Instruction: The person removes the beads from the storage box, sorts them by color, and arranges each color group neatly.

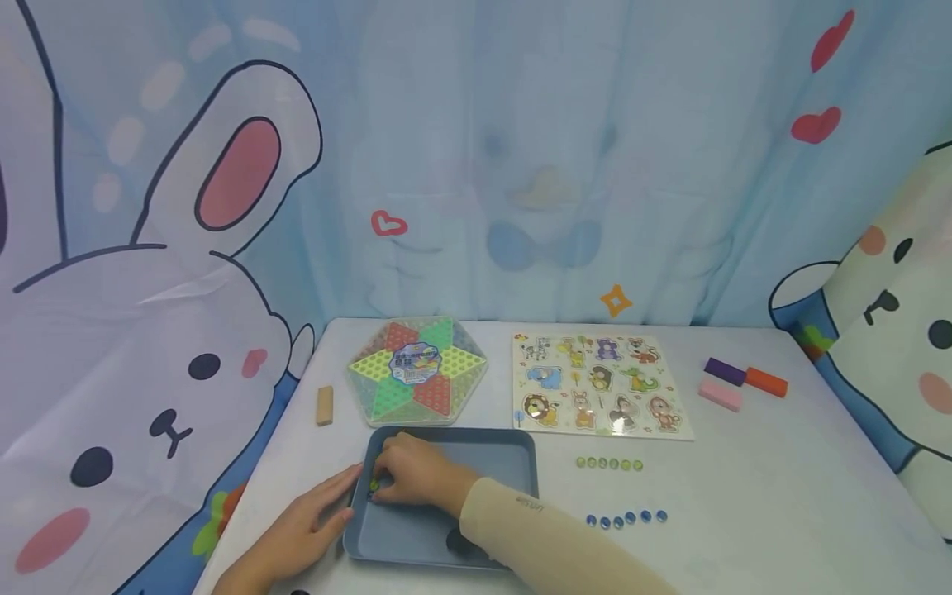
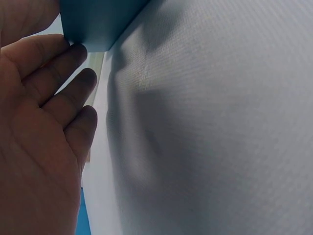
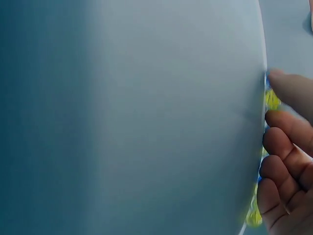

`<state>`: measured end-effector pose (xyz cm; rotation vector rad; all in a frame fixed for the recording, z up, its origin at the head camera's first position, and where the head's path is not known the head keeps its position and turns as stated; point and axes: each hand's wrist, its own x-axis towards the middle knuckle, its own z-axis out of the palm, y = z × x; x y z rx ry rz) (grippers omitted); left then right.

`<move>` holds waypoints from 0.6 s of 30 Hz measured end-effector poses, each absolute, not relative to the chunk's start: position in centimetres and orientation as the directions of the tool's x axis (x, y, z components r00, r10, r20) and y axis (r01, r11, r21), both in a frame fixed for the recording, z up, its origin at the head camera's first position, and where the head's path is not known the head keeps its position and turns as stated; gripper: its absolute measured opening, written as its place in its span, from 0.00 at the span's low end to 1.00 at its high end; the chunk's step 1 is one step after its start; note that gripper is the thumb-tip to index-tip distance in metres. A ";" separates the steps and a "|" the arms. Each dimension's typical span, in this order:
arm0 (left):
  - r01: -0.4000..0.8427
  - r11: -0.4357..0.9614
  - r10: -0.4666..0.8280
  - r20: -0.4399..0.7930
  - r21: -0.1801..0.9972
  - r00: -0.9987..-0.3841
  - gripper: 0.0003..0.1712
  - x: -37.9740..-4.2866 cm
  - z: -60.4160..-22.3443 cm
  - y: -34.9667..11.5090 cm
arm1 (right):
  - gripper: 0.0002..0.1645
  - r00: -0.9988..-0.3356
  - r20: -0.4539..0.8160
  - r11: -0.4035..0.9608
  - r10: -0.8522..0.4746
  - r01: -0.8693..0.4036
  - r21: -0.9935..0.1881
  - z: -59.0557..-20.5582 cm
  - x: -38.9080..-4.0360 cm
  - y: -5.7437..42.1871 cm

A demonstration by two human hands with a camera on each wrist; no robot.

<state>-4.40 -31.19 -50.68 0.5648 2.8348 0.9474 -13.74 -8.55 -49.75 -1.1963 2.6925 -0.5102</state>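
Observation:
A grey-blue tray [image 1: 487, 454] lies at the table's near side. My right hand [image 1: 420, 471] reaches into its left part, fingers curled. A yellow-green glass marble [image 3: 272, 99] sits between the thumb and index fingertip in the right wrist view. Beside and behind the other fingers of the right hand [image 3: 291, 156] are more marbles, among them a yellow one [image 3: 254, 218]; the fingers hide part of them. My left hand [image 1: 305, 529] is at the tray's left side. In the left wrist view the left hand [image 2: 44, 112] has extended, slightly bent fingers, fingertips against the tray wall [image 2: 98, 24].
Right of the tray are a row of yellow-green marbles [image 1: 610, 464] and a row of blue marbles [image 1: 630, 518]. Behind stand a hexagonal star board [image 1: 379, 397] and an animal puzzle board [image 1: 554, 399]. A wooden block [image 1: 324, 406] lies left; purple [image 1: 725, 371], orange [image 1: 766, 382] and pink blocks [image 1: 720, 394] lie right.

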 end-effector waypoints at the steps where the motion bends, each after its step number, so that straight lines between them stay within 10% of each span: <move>1: 0.315 0.737 0.376 0.023 0.598 -0.926 0.32 -4.4 -50.6 -31.2 | 0.16 -0.666 0.000 0.619 -0.746 -0.694 -0.367 -49.7 -13.7 -8.6; 18: 0.307 0.738 0.380 0.004 0.601 -0.925 0.33 -4.5 -50.4 -31.2 | 0.11 -0.672 0.051 0.608 -0.739 -0.696 -0.382 -49.5 -13.3 -7.7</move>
